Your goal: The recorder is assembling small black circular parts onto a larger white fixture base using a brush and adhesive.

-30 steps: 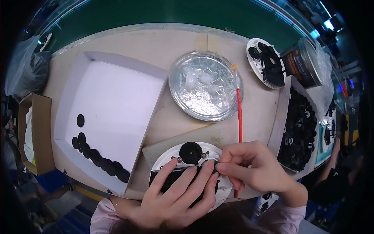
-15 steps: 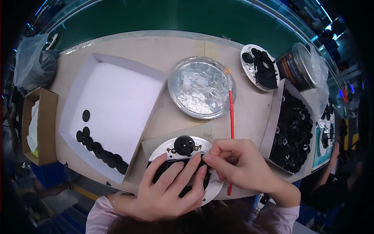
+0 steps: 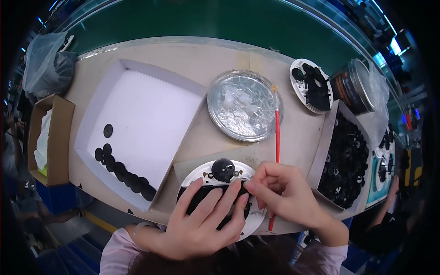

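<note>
A round white plate (image 3: pixel 251 225) carrying black parts lies at the table's near edge. On its far side sits a black disc (image 3: pixel 223 170), flanked by small brass-coloured bits. My left hand (image 3: pixel 201 224) rests across the black part of the plate, fingers stretched out and apart. At the plate's right side my right hand (image 3: pixel 286 195) is closed in a pinch, its thumb and index finger beside my left fingertips. A small dark toothed edge shows there; what the pinch holds is hidden. A red-handled brush (image 3: pixel 277 137) passes behind my right hand, bristles resting on a round clear-topped lid (image 3: pixel 217 123).
A shallow white box (image 3: pixel 137 105) with several black discs stands left. Another box (image 3: pixel 321 156), full of small black parts, stands right. Behind it are a second white plate assembly (image 3: pixel 316 91) and a tin (image 3: pixel 350 87). A brown carton (image 3: pixel 59 137) and plastic bag (image 3: pixel 48 68) sit far left.
The whole view has shifted slightly, so the table's things appear a little further right. My hands keep nearly the same pose on the plate, the right one still pinching.
</note>
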Motion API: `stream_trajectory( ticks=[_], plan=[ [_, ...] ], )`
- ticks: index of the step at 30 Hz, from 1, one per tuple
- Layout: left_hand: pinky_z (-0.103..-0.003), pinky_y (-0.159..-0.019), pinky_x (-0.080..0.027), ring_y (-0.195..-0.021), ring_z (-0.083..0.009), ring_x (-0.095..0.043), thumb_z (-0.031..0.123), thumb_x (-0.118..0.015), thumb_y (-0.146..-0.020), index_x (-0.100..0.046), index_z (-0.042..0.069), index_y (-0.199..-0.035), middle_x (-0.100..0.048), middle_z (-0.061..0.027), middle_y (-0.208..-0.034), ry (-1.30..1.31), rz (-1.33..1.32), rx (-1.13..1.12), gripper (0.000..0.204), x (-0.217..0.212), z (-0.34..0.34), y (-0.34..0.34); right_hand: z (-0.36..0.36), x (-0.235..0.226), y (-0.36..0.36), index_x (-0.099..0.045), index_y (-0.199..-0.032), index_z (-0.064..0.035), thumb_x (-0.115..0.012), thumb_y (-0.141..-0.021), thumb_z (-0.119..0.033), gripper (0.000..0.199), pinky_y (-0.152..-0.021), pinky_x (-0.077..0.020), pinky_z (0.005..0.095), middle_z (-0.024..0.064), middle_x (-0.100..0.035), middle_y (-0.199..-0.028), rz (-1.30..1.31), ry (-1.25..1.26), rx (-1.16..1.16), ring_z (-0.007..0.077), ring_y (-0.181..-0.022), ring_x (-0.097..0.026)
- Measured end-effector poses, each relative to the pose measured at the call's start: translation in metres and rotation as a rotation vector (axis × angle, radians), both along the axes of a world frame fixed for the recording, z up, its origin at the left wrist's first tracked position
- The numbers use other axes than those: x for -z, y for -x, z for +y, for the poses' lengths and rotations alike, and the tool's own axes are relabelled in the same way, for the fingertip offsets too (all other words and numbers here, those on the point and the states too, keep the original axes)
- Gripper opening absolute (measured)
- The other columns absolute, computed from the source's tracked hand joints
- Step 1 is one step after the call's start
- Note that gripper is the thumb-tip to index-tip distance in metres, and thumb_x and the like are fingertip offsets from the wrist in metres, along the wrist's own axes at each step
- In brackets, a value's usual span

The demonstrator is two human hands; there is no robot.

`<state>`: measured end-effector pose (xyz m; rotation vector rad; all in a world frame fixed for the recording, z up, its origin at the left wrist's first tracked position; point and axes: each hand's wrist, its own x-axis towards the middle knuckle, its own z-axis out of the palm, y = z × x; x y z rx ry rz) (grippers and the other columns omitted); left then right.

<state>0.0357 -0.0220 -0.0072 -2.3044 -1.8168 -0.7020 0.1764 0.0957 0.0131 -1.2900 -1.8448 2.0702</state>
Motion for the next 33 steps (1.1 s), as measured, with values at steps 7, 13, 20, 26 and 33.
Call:
stream_trajectory(
  ticks=[7,13,20,26,33],
  plan=[
    [-0.042,-0.089,-0.041,-0.092,-0.0181,-0.054,0.026,-0.058,-0.07,-0.063,0.011,-0.088,-0.06,-0.0065,-0.105,-0.006,-0.089,0.012,0.024,0.001,0.003,0.003,0.009,-0.005,0.004,-0.052,-0.068,-0.0009,-0.061,-0.083,-0.012,0.02,-0.042,-0.0307,0.0192,-0.003,-0.049,-0.05,-0.044,0.055,-0.047,0.0006,-0.046,-0.042],
    [-0.043,-0.089,-0.04,-0.096,-0.0198,-0.054,0.029,-0.06,-0.068,-0.063,0.013,-0.091,-0.059,-0.0053,-0.106,0.061,-0.207,0.045,0.028,0.001,0.004,0.008,0.004,-0.002,0.003,-0.052,-0.07,-0.002,-0.06,-0.083,-0.011,0.018,-0.042,-0.0304,0.0175,-0.0027,-0.05,-0.052,-0.016,0.013,-0.025,0.0005,-0.047,-0.042],
    [-0.045,-0.09,-0.04,-0.097,-0.0195,-0.053,0.034,-0.062,-0.068,-0.064,0.015,-0.096,-0.059,-0.0045,-0.106,0.022,-0.078,0.044,0.034,0.003,0.003,0.008,0.003,-0.005,0.003,-0.049,-0.069,-0.0032,-0.059,-0.085,-0.009,0.019,-0.047,-0.0296,0.0142,-0.0069,-0.048,-0.061,-0.106,-0.147,-0.121,-0.0021,-0.057,-0.041],
    [-0.046,-0.09,-0.04,-0.095,-0.0178,-0.055,0.034,-0.06,-0.069,-0.063,0.015,-0.096,-0.059,-0.0049,-0.107,0.052,-0.08,0.057,0.033,0.001,0.008,0.009,0.007,-0.002,0.002,-0.049,-0.075,-0.0024,-0.057,-0.085,-0.008,0.014,-0.049,-0.0319,0.0142,-0.006,-0.049,-0.063,-0.121,-0.071,-0.063,-0.002,-0.059,-0.044],
    [-0.043,-0.088,-0.042,-0.096,-0.0166,-0.055,0.029,-0.056,-0.074,-0.061,0.014,-0.09,-0.06,-0.0041,-0.106,-0.036,-0.094,0.054,0.022,0.007,0.005,0.009,0.001,-0.008,-0.002,-0.053,-0.078,-0.0006,-0.058,-0.084,-0.008,0.011,-0.048,-0.0331,0.0146,-0.0039,-0.052,-0.063,-0.071,-0.202,-0.127,-0.0007,-0.057,-0.046]
  ],
)
